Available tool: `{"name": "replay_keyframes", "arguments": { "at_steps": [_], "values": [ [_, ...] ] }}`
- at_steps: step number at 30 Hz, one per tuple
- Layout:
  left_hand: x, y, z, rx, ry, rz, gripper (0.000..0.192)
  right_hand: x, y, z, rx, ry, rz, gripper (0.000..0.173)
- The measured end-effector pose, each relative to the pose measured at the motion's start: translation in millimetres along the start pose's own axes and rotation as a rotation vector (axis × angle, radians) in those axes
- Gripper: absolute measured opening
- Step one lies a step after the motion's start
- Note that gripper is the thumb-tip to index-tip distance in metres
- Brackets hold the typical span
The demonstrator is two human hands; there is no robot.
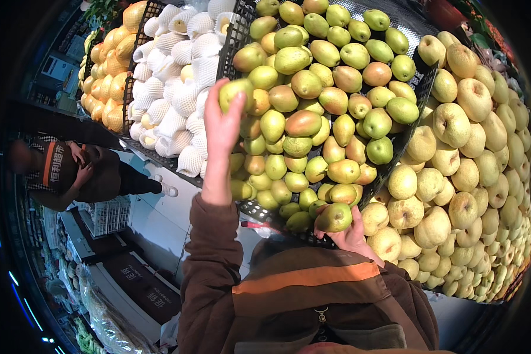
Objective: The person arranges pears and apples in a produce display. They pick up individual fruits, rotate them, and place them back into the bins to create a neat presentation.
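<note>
My left hand (223, 117) is raised at the left edge of a heap of green and reddish pears (304, 123), its fingers closed round a yellow-green pear (235, 95). Low at the heap's front, near my apron, my right hand (352, 232) holds a green pear with a reddish side (334, 217). The heap lies in black perforated plastic crates, whose divider (426, 84) shows on the right. Part of the right hand's fingers is hidden behind its pear.
Round yellow-brown pears (451, 125) are piled on the right. Left stand fruits in white foam nets (170, 113) and wrapped yellow fruits (115, 86). A person in a brown apron (97, 172) stands in the aisle at left, near a white crate (110, 217).
</note>
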State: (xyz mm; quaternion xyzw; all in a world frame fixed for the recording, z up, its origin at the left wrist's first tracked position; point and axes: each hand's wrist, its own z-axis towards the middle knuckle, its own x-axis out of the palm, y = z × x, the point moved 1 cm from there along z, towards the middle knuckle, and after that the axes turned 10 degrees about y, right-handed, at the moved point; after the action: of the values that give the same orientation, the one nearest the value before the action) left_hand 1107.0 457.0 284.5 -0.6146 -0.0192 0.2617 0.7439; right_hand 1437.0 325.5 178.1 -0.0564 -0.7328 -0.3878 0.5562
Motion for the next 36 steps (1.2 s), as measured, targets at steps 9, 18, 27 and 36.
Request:
{"name": "replay_keyframes", "arguments": {
  "at_steps": [9, 18, 27, 36],
  "values": [
    [18, -20, 57, 0.126, 0.022, -0.262, 0.055, 0, 1, -2, -0.039, -0.04, -0.076, 0.094],
    [22, 10, -140, -0.056, 0.793, 0.364, 0.029, 4, 7, 1, -0.02, -0.089, -0.018, 0.102],
    [73, 17, -216, -0.298, 1.078, 0.618, 0.058, 6, 5, 0, 0.019, -0.176, 0.036, 0.104],
    [-7, 41, -161, 0.078, 0.214, 0.67, 0.053, 7, 7, -3, -0.025, -0.135, -0.015, 0.103]
  ]
}}
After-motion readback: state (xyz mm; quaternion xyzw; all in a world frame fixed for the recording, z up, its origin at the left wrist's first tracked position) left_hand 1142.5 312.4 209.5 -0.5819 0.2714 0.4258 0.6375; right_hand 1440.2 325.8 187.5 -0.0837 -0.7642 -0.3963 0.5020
